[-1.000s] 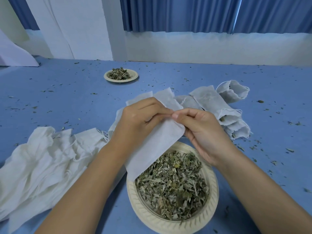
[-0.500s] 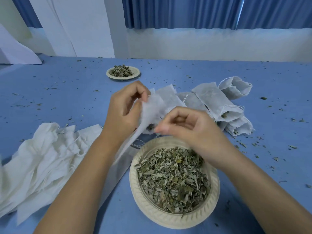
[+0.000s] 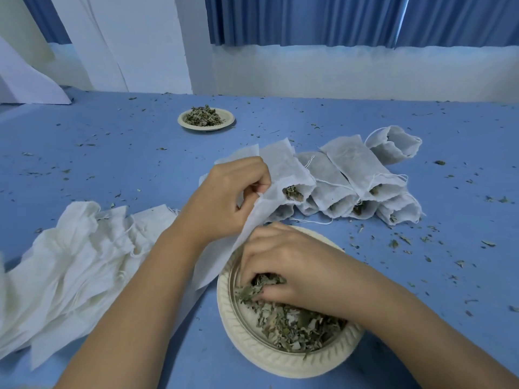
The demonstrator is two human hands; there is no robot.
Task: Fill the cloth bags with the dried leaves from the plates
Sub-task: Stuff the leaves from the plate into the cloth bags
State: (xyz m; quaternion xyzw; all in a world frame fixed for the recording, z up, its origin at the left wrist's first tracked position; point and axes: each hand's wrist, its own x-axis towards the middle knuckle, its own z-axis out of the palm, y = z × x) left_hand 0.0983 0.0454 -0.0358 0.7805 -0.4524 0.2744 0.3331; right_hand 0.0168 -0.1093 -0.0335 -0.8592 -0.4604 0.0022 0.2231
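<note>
My left grip [image 3: 224, 203] pinches a cloth bag [image 3: 216, 265] beside the plate [image 3: 252, 349]. My right grip [image 3: 297, 265] curls around dried leaves [image 3: 292, 327] there.

Empty bags [image 3: 70, 262] lie left of the near plate [image 3: 247, 346], filled bags [image 3: 351, 169] behind it, another plate [image 3: 229, 119] farther back.

This is looking like a makeshift packing workroom: blue curtains [image 3: 309, 21] are hanging at twelve o'clock above white sheeting [image 3: 365, 74], and leaf crumbs [image 3: 439, 162] are littering the blue-covered bench [image 3: 112, 164].
</note>
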